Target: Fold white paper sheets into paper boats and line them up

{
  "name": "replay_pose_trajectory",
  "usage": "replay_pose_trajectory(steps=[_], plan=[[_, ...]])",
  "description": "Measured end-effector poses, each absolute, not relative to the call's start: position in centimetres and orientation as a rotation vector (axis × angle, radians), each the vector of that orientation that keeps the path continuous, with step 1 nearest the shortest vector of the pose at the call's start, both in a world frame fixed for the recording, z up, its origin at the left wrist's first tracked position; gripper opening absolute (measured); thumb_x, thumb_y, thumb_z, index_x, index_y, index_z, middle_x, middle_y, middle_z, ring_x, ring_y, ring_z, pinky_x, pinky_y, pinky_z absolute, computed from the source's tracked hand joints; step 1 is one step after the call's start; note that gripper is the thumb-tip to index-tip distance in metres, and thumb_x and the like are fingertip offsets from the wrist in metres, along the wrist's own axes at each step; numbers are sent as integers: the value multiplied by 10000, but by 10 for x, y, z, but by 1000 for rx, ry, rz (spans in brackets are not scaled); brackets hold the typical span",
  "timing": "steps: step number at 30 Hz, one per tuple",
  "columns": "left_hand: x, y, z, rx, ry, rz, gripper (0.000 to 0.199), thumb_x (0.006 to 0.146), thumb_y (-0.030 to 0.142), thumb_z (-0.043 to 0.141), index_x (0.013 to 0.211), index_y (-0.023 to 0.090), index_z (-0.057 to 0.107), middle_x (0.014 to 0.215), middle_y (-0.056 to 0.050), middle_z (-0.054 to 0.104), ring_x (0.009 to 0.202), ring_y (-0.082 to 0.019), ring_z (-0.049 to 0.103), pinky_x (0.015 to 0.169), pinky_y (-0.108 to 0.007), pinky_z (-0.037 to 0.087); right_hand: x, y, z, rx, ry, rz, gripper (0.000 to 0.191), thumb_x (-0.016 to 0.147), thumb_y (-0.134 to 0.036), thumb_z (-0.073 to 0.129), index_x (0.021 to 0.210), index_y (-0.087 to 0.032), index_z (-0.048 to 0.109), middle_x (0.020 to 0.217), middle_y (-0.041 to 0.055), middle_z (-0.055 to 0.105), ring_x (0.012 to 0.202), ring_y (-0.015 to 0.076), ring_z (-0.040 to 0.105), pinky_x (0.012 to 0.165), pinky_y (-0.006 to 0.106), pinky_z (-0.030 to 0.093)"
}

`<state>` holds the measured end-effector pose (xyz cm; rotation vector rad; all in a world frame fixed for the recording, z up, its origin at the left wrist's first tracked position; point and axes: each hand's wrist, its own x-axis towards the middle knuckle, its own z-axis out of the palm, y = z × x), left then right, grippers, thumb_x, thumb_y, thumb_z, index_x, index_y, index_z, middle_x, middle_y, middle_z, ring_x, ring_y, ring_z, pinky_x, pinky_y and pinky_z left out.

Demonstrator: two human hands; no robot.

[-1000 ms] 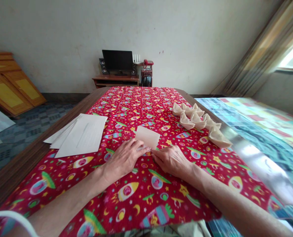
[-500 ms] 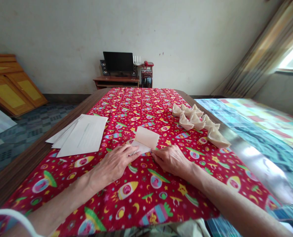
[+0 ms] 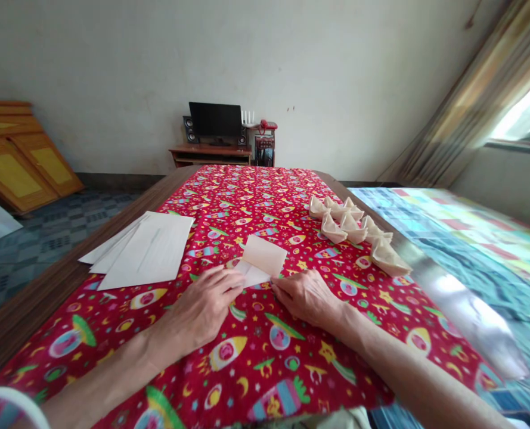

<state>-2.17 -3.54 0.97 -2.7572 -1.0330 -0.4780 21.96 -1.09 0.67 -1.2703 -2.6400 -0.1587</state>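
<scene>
A small folded sheet of cream paper (image 3: 265, 255) lies on the red patterned cloth (image 3: 256, 205), its upper part creased against a paler lower part. My left hand (image 3: 211, 298) rests at its lower left edge, fingers together on the paper. At the lower right corner, my right hand (image 3: 307, 295) has its thumb and forefinger pressed together at the edge. Several flat sheets (image 3: 151, 250) are fanned out to the left. Over on the right stand several folded paper boat-like shapes (image 3: 354, 227).
A dark wooden table edge (image 3: 112, 229) borders the cloth. Beyond it are a monitor (image 3: 215, 121) on a desk and a red telephone (image 3: 265, 125). To the right lies a bed with a patterned cover (image 3: 470, 232). A cabinet (image 3: 25, 158) stands at left.
The view has tilted slightly, so the scene sits a little lower. My left hand has shifted a little leftwards and down along the paper's edge; my right hand is nearly unchanged.
</scene>
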Motion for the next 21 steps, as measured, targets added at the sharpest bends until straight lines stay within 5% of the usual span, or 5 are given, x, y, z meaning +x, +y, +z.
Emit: replay_pose_trajectory(steps=[8, 11, 14, 17, 21], plan=[[15, -14, 23, -2791, -1017, -361, 229, 924, 154, 423, 1110, 205, 548, 1069, -25, 618, 1003, -168, 538, 917, -339, 373, 222, -7, 2, -1212, -2571, -204, 316, 934, -276, 388, 779, -195, 651, 583, 1, 590, 520, 93, 476, 514, 238, 252], [12, -6, 25, -2767, -939, -266, 169, 916, 137, 443, 1009, 178, 578, 961, -33, 620, 931, -173, 543, 839, -322, 390, 227, 1, 2, -1150, -2450, -346, 249, 900, -202, 444, 1023, -216, 659, 770, 40, 614, 684, 137, 529, 597, 236, 359], [6, -1, 21, -2717, -904, -294, 153, 911, 126, 456, 974, 163, 590, 958, -37, 615, 935, -177, 535, 816, -320, 392, 236, 10, 3, -1176, -2377, -450, 467, 817, -91, 479, 1255, -240, 545, 1125, 131, 551, 962, 229, 518, 759, 332, 447], [0, 7, 14, -2686, -910, -421, 173, 917, 121, 446, 996, 164, 594, 1049, -34, 613, 996, -180, 518, 857, -334, 391, 244, 17, 0, -1169, -2460, -383, 611, 752, -16, 458, 1324, -231, 477, 1344, 176, 398, 1133, 288, 451, 839, 413, 465], [-7, 22, 6, -2645, -960, -629, 181, 906, 110, 460, 961, 174, 620, 1119, -32, 600, 1012, -185, 504, 872, -338, 416, 247, 20, -2, -1126, -2506, -304, 503, 830, -68, 449, 1302, -232, 501, 1375, 175, 397, 1171, 284, 456, 860, 418, 474]])
